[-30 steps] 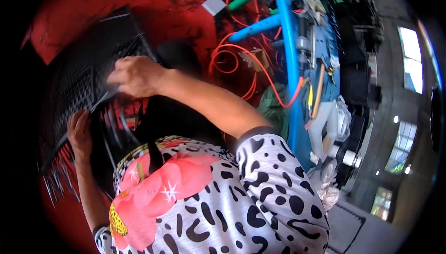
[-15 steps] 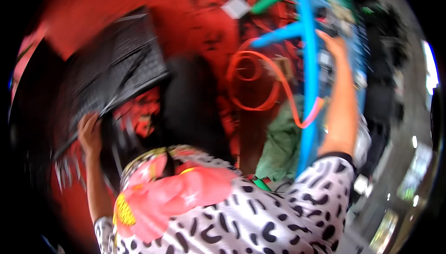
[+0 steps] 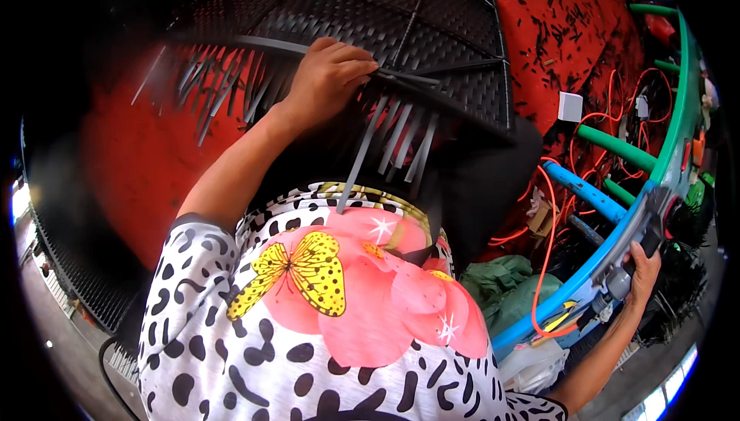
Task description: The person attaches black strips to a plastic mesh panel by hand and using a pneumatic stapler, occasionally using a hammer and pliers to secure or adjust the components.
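Note:
A black woven panel, with rattan-like flat strips over a thin frame, lies across my lap at the top middle. My left hand is closed at its near edge, fingers pinched where strips meet the frame. Loose strip ends hang below that edge, some near my shirt. Over at the right, my right hand wraps round the handle of a grey and black power tool that looks like an air stapler. This tool is above the blue and green rail of a side stand; part of its grip is hidden by my fingers.
The stand's green and blue tubes run along the right. An orange hose loops over them. Green cloth, a white box and a clear plastic bag are nearby. Black scraps litter the red floor.
The view has swung left, bringing the panel to the middle and the stand to the right. My right hand, earlier reaching over the stand, now grips the tool. My left hand stays at the panel's edge.

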Demonstrator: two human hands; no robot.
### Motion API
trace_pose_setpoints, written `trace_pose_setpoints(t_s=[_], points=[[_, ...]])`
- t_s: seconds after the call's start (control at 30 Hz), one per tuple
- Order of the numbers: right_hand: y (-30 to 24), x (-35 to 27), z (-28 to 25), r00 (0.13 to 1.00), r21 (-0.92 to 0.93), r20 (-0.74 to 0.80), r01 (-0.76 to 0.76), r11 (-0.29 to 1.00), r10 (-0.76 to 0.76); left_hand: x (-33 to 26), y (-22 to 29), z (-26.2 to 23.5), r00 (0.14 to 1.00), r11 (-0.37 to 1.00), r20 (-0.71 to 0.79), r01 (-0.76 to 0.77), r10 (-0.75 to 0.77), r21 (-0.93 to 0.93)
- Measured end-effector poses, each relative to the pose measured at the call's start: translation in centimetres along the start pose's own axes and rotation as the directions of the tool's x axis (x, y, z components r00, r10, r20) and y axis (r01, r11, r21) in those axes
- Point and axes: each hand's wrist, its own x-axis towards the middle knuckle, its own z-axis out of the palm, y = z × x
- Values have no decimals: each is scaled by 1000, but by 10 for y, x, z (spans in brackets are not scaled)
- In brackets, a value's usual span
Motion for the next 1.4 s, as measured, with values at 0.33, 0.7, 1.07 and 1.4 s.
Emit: trace_pose_setpoints(t_s=[0.33, 0.7, 1.07, 1.4], points=[[-187, 0, 137, 704, -28, 699, 204, 979, -127, 22, 42, 32, 998, 996, -57, -6, 1, -86], [-220, 31, 180, 430, -179, 900, 222, 959, 69, 19, 72, 47, 999, 998, -45, 20, -23, -57], [-214, 48, 192, 281, -104, 959, 267, 958, 26, 17, 84, 47, 997, 996, -68, 37, -43, -82], [-214, 69, 201, 164, -142, 980, 167, 976, 114, 14, 90, 47, 997, 996, -64, 42, -48, -80]])
